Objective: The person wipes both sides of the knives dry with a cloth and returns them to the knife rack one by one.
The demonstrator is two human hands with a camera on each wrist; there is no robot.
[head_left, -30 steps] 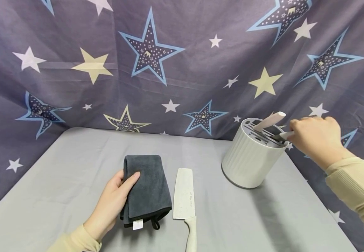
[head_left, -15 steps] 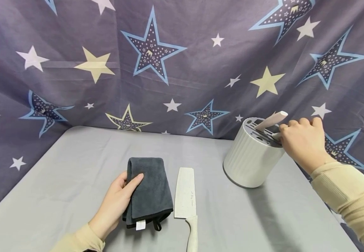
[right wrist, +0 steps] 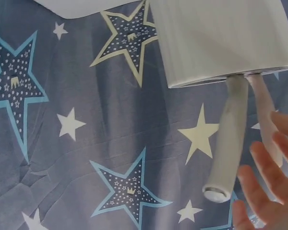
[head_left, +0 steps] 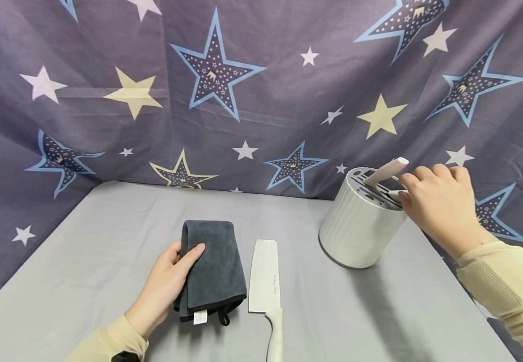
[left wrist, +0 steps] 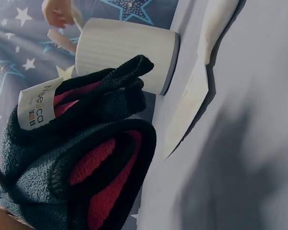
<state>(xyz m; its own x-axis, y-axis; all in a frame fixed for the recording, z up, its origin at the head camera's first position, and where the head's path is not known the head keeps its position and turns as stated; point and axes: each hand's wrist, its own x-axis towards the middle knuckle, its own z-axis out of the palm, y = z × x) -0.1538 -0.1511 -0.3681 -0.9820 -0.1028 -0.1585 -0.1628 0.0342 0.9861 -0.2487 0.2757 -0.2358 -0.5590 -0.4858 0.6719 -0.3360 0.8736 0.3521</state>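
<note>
My left hand (head_left: 164, 284) holds a folded dark grey towel (head_left: 213, 266) above the table, thumb across its front. Pinkish-red inner folds, a white label (left wrist: 37, 106) and a black loop show in the left wrist view. A cleaver (head_left: 265, 281) with a pale handle lies flat beside the towel. At the right, my right hand (head_left: 442, 203) is at the top of a white ribbed knife block (head_left: 361, 231). Its fingers (right wrist: 259, 187) are extended beside a white knife handle (right wrist: 229, 134) standing out of the block. A second, pinkish handle (head_left: 385, 172) stands in another slot.
The table has a light grey cover (head_left: 98, 251). A purple-grey curtain (head_left: 261, 75) with printed stars hangs close behind the block and along the right side. The block's top has further slots.
The knife in my right hand has gone down into the block, and the fingers have loosened from its handle. My left hand still holds the towel in nearly the same spot.
</note>
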